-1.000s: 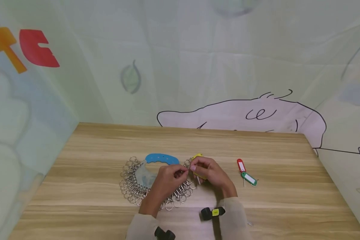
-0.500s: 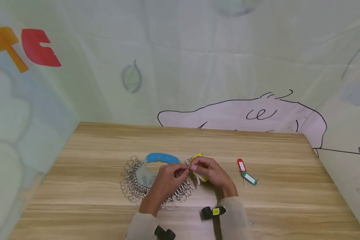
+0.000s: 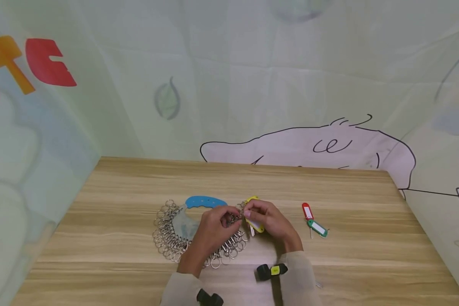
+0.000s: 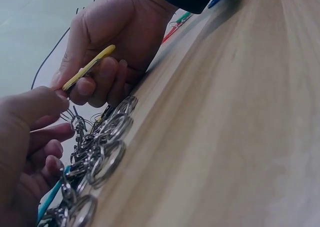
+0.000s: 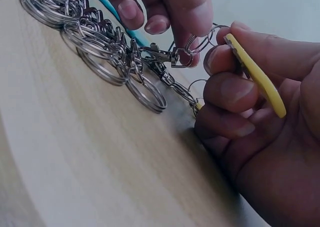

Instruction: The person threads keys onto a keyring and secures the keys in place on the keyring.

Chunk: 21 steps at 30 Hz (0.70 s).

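My right hand [image 3: 269, 219] pinches a yellow key tag [image 5: 257, 77] by its ring end between thumb and forefinger. My left hand [image 3: 214, 223] meets it from the left, thumb and forefinger at a metal key ring [image 5: 201, 43] beside the tag's wire loop. A swivel clasp [image 5: 161, 53] joins that ring; whether the ring passes through the tag's loop is too small to tell. Below the left hand lies a fan of several key rings with clasps [image 3: 166, 238]. A blue curved handle [image 3: 204, 201] lies behind them. A key [image 3: 251, 230] shows under the right hand.
Right of the hands, a red key tag [image 3: 307, 211] and a green key tag [image 3: 318, 228] lie together on the wooden table [image 3: 367, 255]. Another yellow piece [image 5: 199, 106] sits low behind the right fingers. A small metal piece [image 3: 319, 285] lies beside the right sleeve.
My left thumb and forefinger have parted, so metal shows between them in the head view. The right hand stays nearly in place with the yellow tag.
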Tool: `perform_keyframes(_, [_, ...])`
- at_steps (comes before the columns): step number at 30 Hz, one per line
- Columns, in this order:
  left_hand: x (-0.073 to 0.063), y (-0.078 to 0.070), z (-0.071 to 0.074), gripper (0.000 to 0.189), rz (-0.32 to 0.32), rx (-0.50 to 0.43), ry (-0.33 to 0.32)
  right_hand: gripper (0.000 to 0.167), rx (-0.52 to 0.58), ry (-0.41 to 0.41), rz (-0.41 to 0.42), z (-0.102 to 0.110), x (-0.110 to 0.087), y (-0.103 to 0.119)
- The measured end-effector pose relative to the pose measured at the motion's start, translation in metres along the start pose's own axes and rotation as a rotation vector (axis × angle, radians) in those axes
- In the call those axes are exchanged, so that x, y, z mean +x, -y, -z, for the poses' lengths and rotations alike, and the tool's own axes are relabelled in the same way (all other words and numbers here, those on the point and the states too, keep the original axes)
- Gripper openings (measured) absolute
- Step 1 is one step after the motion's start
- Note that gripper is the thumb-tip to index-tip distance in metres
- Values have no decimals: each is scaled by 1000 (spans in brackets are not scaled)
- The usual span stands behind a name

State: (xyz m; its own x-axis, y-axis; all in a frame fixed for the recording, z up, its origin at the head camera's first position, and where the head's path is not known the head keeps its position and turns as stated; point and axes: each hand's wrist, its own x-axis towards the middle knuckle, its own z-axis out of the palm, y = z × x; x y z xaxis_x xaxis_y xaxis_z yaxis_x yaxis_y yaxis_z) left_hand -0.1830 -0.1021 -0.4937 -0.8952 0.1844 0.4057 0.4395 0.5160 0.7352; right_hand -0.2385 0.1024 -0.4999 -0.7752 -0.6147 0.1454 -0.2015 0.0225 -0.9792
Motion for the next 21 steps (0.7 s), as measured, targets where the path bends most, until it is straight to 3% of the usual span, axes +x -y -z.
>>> perform_keyframes(9, [0, 0, 0, 30, 80, -61, 41, 12, 14, -2, -36, 0, 1, 2])
perform_keyframes(21, [0, 1, -1, 21, 39, -34, 35, 15, 50, 0, -26, 0, 1, 1])
